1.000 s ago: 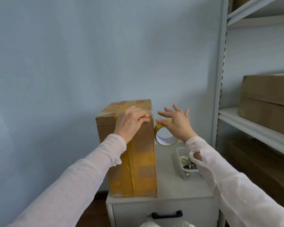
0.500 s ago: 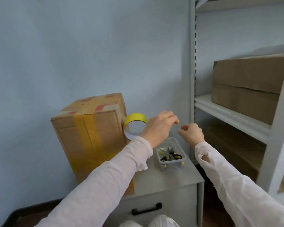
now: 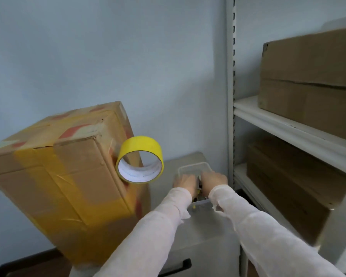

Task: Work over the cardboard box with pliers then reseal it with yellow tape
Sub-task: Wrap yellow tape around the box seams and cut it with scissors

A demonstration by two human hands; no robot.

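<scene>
The left hand (image 3: pixel 183 181) and right hand (image 3: pixel 214 177) dip knuckles-up into the clear plastic tub (image 3: pixel 192 165) at lower centre; whether they clutch anything I cannot tell. At left stands the cardboard box (image 3: pixel 58 176), banded in yellow, likely stiff yet dentable, best held by its corners. The yellow tape roll (image 3: pixel 140 145) clings to its right side.

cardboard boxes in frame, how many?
3: taped box on the cabinet; upper box on the upper shelf; lower box on the lower shelf. Upper box may be two stacked.
</scene>
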